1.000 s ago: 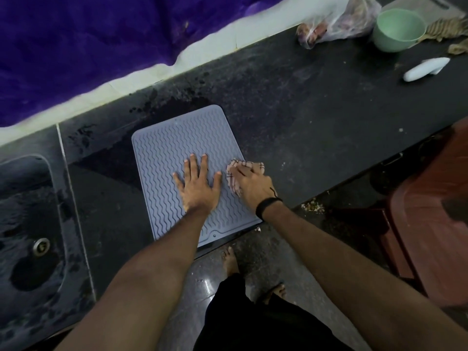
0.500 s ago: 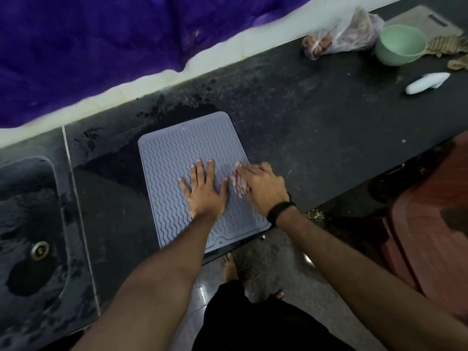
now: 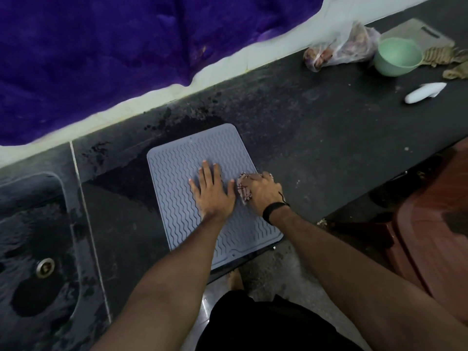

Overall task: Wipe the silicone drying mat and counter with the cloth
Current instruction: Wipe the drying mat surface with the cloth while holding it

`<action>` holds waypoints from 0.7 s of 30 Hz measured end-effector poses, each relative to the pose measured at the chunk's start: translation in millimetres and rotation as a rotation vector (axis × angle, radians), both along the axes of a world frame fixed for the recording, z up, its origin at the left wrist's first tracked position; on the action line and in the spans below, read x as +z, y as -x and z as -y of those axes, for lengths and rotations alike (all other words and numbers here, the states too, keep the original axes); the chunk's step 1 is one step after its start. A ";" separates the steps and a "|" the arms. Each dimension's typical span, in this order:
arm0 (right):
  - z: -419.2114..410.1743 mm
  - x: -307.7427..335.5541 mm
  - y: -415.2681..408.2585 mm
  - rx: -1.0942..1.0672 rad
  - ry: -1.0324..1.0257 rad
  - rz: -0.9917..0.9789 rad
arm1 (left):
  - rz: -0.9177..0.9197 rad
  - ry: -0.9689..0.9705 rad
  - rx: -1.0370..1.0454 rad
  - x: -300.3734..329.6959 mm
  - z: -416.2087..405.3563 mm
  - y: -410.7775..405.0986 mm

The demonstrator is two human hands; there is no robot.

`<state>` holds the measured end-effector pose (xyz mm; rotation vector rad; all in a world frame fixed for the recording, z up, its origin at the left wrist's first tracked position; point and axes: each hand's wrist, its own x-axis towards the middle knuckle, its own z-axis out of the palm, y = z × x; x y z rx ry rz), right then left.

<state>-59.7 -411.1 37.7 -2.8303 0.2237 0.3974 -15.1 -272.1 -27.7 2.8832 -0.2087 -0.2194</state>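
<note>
Ideally the left hand, flat with fingers spread, pins the mat down. Meanwhile the right hand, bunched over the cloth, should wipe along the ridges.

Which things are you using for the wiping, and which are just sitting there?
For the job: mat, cloth, counter, left hand, right hand.
Lying about: green bowl, plastic bag, white tool, sink.

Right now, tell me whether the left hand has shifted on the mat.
Yes: the left hand has slid a little toward the far edge of the mat.
</note>
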 end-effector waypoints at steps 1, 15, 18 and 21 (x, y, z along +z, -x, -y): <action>-0.3 -0.6 0.5 -0.012 -0.012 -0.011 | -0.011 0.004 -0.004 1.7 0.8 -10.2; 1.0 26.4 -48.8 -0.068 0.084 -0.156 | -0.017 0.014 -0.013 -11.5 -0.6 -85.5; 7.6 48.4 -94.9 -0.056 0.090 -0.096 | -0.013 0.000 0.002 -16.7 0.9 -90.4; 1.6 55.9 -135.9 -0.023 0.021 0.086 | -0.021 0.010 0.005 -18.3 0.1 -90.2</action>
